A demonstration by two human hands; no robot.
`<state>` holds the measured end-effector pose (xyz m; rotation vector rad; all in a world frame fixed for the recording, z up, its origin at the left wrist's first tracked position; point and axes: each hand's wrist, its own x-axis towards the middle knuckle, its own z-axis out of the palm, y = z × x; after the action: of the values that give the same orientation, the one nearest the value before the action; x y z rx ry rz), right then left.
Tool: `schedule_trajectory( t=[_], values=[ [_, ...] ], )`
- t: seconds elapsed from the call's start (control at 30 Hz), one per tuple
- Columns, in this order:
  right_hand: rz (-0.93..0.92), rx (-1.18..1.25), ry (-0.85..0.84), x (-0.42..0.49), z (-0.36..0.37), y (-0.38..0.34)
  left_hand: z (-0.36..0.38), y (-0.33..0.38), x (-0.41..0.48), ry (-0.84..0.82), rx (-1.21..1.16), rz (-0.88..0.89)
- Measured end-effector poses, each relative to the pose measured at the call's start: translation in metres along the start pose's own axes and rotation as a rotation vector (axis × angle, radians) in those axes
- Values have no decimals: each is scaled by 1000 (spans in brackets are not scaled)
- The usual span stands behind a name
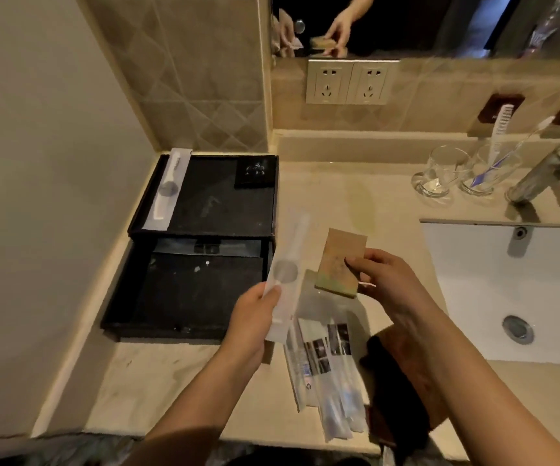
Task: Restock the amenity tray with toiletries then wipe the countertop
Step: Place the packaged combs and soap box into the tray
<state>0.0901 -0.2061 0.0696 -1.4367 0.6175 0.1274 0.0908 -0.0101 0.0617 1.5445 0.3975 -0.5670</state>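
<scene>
Two hands (255, 317), glossy sachet (287, 274), matte carton (339, 264)

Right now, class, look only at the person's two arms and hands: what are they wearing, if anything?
Both forearms are bare as far as the frame shows: no sleeves, gloves or watch. The left hand and right hand show no rings or markings that can be made out.

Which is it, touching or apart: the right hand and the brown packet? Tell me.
Touching. The head view shows the right hand pinching the brown packet at its right edge, thumb on the front face, holding it above the countertop.
</scene>
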Motion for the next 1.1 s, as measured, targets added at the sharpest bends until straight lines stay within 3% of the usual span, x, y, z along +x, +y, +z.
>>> schedule_trajectory(
  t=[0.23, 0.4, 0.8, 0.97, 1.1],
  values=[
    [-62, -132, -114, 61, 69, -39, -41, 11, 8, 249, -109, -13],
    [-231, -442, -72, 99, 116, -49, -73, 18, 23, 351, -185, 81],
    [-573, -1050, 170, 123, 149, -44, -126, 48, 72, 318, -224, 99],
    [-730, -1295, -72, 120, 138, -34, -136, 52, 86, 301, -240, 96],
    [-719, -1304, -119, 117, 135, -32, -138, 55, 95, 275, -252, 96]
  ],
)
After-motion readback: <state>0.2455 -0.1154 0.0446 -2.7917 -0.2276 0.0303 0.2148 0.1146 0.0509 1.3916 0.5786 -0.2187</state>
